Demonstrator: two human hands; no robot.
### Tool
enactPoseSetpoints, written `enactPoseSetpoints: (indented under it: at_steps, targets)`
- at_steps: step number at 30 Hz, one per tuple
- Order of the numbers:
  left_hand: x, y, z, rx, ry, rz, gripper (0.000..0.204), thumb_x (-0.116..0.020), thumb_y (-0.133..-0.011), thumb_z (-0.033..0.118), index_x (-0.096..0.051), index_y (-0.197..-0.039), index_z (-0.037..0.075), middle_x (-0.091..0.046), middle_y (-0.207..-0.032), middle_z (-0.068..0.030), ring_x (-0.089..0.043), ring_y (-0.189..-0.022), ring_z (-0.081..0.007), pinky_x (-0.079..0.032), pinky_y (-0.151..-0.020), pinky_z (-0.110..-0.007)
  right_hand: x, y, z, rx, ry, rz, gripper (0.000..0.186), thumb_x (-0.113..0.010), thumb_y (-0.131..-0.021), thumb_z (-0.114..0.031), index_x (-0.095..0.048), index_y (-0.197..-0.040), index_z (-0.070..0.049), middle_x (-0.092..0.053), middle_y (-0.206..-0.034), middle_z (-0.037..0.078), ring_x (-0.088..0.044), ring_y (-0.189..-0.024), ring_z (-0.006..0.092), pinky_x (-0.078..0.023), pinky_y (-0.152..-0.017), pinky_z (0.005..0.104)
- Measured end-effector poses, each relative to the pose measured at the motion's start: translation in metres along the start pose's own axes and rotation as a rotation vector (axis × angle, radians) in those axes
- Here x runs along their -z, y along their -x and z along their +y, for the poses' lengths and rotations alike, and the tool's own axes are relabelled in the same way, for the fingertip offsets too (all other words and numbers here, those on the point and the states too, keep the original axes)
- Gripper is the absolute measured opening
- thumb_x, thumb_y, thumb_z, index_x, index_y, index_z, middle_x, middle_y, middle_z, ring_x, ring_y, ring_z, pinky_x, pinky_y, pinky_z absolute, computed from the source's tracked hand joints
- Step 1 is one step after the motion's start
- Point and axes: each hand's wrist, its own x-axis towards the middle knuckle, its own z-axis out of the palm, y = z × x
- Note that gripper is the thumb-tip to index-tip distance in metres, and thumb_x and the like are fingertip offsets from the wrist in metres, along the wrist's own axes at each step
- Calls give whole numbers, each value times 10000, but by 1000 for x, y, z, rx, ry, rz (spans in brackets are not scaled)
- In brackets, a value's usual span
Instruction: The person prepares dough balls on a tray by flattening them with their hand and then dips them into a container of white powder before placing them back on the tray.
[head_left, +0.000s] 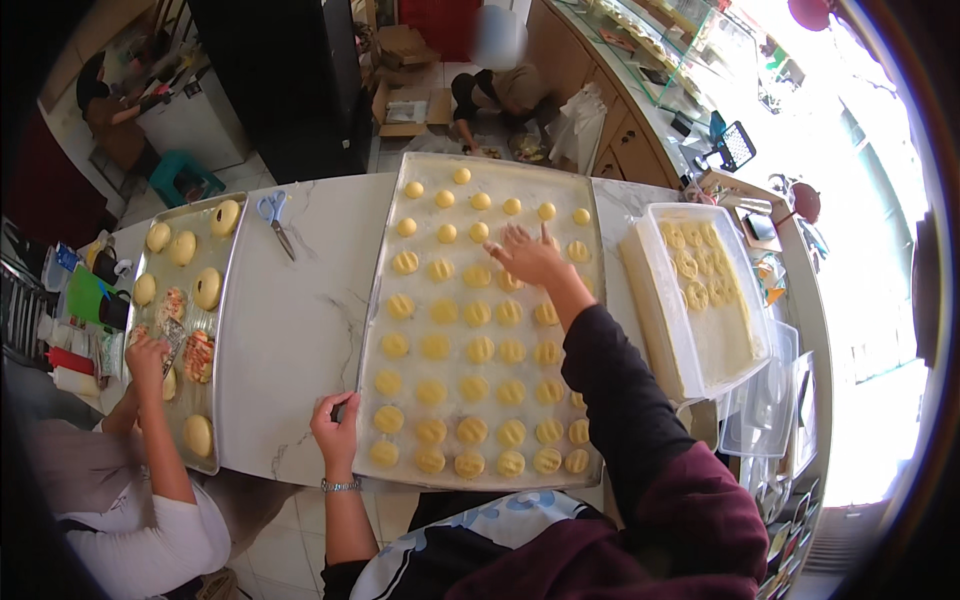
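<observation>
A large metal baking tray (372,330) lies in front of me, with rows of pale yellow dough pieces on it. Round dough balls (480,201) fill the far rows; nearer pieces (471,430) are flattened, many with pressed grooves. My right hand (527,257) reaches over the upper right of the tray, palm down, fingers spread on or just above the dough; it covers some pieces. At the tray's left edge my left hand (335,430) is closed, its fingers curled. Something small and dark shows by its thumb, too little to name.
Right of the tray stands a clear plastic container (712,345) with shaped dough pieces inside. On the left, a co-worker's hand (150,360) works over another tray (222,300) of buns. Blue-handled scissors (275,222) lie on the marble table (290,350). Other people are farther back.
</observation>
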Motion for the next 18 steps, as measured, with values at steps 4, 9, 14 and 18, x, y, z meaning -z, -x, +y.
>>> enactPoseSetpoints:
  at_steps: [4,9,14,18]
  targets:
    - [3,2,0,-3,-3,2,111,-678,-764,51,-618,-814,-29,-594,-801,-54,-550,-745,-123,-448,-706,-244,10,-7,-26,173,34,503,741,-198,-892,-574,-188,-1391,-25,-183,-1458,121,-134,-1359,221,-46,-1091,481]
    - [-1,0,1,9,24,4,99,-676,-756,25,-616,-813,-29,-596,-804,-59,-557,-752,-124,-453,-713,-245,-21,-24,-32,135,35,128,738,-185,-892,-575,-201,-1389,-30,-205,-1451,120,-144,-1357,214,-34,-1095,467]
    - [2,3,1,12,33,9,97,-677,-752,17,-618,-817,-25,-601,-807,-60,-563,-751,-127,-457,-711,-246,0,-28,-62,260,25,465,753,-247,-884,-575,-194,-1389,-19,-201,-1453,123,-146,-1357,217,-29,-1090,478]
    - [-3,-1,4,-19,42,-2,97,-678,-748,11,-619,-818,-21,-601,-803,-63,-562,-745,-126,-457,-707,-245,-36,-37,-66,307,81,289,761,-274,-880,-574,-199,-1384,-9,-202,-1451,130,-149,-1357,226,-48,-1086,486]
